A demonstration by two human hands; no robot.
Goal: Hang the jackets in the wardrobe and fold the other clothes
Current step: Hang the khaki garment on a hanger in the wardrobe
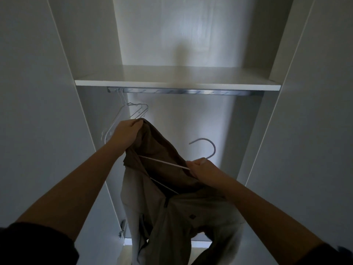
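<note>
So progress-wise, pretty early I'd say. The rail under the shelf had no clothes on it, just a couple of bare spare hangers bunched at the upper left of the frame. The one jacket in view wasn't on the rail yet; it sat in the middle and lower part of the frame, in front of the open wardrobe.

The left hand was closed on the top edge of the jacket, bunching up the brown lining. The right hand was gripping the white hanger at its neck, just under the hook. One arm of the hanger looked to be poking into the jacket's opening, so my guess is the step was getting it onto the hanger. Then it needs lifting up to the rail. No other clothes or folding could be seen.

The hanger's long axis ran slanted, from centre left down to the right hand, with the hook pointing up and curling back left. The jacket hung roughly top to bottom, collar end up, with the hem off the bottom edge.
</note>
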